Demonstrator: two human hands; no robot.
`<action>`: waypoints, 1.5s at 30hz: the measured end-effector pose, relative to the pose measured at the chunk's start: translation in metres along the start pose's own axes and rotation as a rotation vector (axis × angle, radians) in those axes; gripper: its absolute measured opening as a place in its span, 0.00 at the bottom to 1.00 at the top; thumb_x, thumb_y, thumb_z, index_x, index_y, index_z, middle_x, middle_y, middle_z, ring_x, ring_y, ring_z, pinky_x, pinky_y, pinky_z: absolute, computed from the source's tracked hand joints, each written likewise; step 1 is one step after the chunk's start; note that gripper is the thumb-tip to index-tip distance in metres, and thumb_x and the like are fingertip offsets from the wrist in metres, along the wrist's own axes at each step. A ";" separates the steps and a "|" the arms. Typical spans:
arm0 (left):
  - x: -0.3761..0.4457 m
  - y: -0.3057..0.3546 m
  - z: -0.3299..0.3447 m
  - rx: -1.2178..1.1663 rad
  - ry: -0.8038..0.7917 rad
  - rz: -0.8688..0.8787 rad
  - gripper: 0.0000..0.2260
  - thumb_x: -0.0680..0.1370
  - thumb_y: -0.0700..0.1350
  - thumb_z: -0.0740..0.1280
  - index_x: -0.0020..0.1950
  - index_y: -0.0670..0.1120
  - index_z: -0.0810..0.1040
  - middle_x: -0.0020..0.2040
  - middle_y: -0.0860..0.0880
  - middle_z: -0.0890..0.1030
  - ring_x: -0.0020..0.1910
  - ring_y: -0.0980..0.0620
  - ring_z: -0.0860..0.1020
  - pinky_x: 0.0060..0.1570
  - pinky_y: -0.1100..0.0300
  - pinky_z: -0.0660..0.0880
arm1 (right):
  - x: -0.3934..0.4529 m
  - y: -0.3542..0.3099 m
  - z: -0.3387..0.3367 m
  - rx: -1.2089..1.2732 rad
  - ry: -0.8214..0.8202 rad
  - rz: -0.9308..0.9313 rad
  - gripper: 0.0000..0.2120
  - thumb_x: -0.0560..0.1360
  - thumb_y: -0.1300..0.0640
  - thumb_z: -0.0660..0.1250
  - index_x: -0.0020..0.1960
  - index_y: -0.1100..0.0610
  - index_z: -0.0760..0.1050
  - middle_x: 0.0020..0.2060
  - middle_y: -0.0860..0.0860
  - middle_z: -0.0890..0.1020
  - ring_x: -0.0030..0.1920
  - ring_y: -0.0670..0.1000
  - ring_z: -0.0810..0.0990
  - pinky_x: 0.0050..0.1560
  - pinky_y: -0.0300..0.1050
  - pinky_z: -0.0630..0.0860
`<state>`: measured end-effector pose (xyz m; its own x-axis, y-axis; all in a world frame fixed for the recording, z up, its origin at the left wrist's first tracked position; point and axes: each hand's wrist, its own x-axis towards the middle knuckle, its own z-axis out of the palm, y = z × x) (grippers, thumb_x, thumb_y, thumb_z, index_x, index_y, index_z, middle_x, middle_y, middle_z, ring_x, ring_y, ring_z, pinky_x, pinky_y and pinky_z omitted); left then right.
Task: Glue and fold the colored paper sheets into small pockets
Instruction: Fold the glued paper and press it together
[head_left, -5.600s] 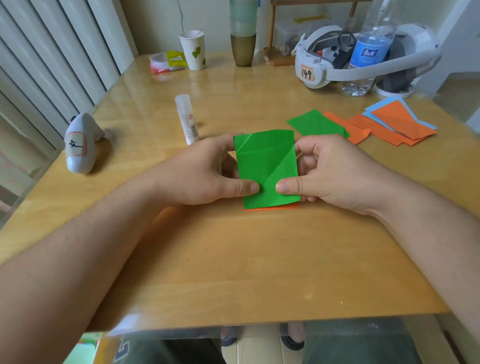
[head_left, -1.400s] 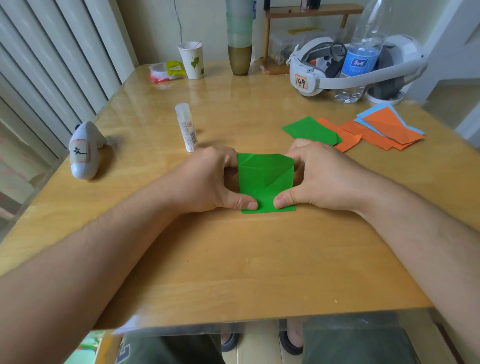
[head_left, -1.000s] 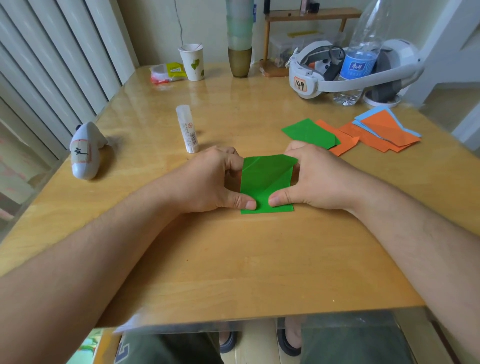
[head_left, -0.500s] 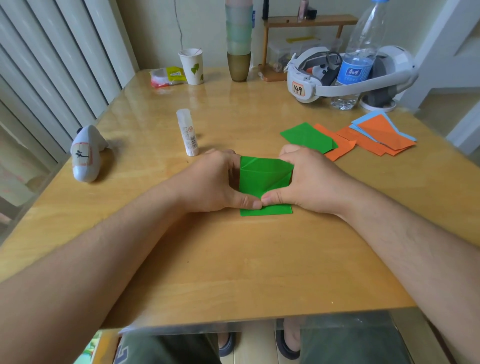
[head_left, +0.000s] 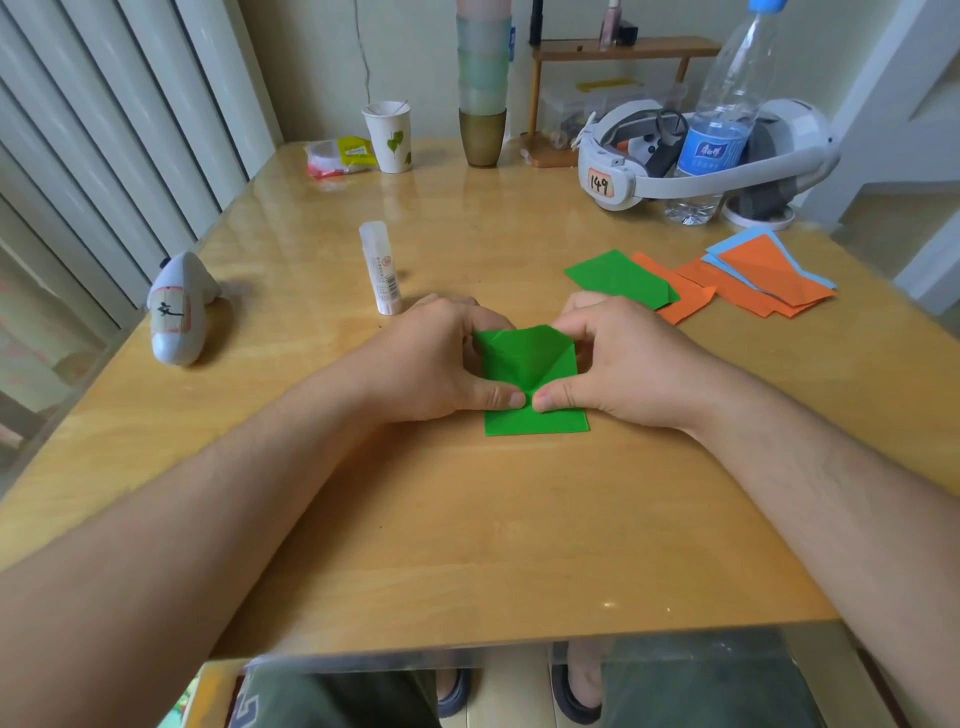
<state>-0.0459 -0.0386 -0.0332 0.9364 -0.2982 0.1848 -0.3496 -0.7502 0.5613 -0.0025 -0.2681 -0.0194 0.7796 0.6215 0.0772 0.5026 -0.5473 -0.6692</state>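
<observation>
Both thumbs meet tip to tip on the green paper (head_left: 524, 364), pressing it to the desk (head_left: 467, 519). The left hand (head_left: 441, 364) has a closed grip on the paper's left edge and the right hand (head_left: 618, 364) on its right, fingers curled behind the raised upper folds. A glue stick (head_left: 381, 267) stands just beyond the left hand. Folded green and orange pieces (head_left: 691, 286) lie further right, well apart.

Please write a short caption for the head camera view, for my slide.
Both hands, left hand and right hand, pinch a green paper on the table.
</observation>
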 end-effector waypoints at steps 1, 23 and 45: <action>0.000 0.000 0.001 0.012 0.009 0.007 0.11 0.68 0.59 0.81 0.46 0.63 0.83 0.43 0.56 0.78 0.50 0.56 0.76 0.47 0.63 0.69 | 0.001 0.000 0.001 -0.008 0.001 -0.004 0.12 0.63 0.48 0.86 0.42 0.42 0.85 0.44 0.45 0.77 0.46 0.48 0.79 0.52 0.52 0.78; -0.004 -0.003 -0.005 -0.009 0.024 -0.027 0.08 0.71 0.51 0.82 0.46 0.54 0.86 0.43 0.53 0.80 0.45 0.54 0.79 0.46 0.55 0.78 | 0.003 0.008 -0.002 -0.087 0.025 0.015 0.09 0.68 0.48 0.83 0.40 0.47 0.84 0.44 0.47 0.79 0.46 0.51 0.80 0.52 0.54 0.78; -0.002 0.005 -0.004 -0.004 0.059 -0.078 0.11 0.71 0.52 0.81 0.45 0.66 0.83 0.43 0.55 0.80 0.44 0.58 0.78 0.47 0.56 0.77 | 0.006 0.006 0.003 -0.160 0.098 -0.012 0.10 0.69 0.45 0.82 0.42 0.48 0.83 0.42 0.47 0.78 0.44 0.50 0.78 0.49 0.51 0.76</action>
<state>-0.0492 -0.0390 -0.0276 0.9608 -0.2042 0.1874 -0.2760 -0.7675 0.5786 0.0037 -0.2656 -0.0253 0.8020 0.5752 0.1607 0.5587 -0.6273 -0.5425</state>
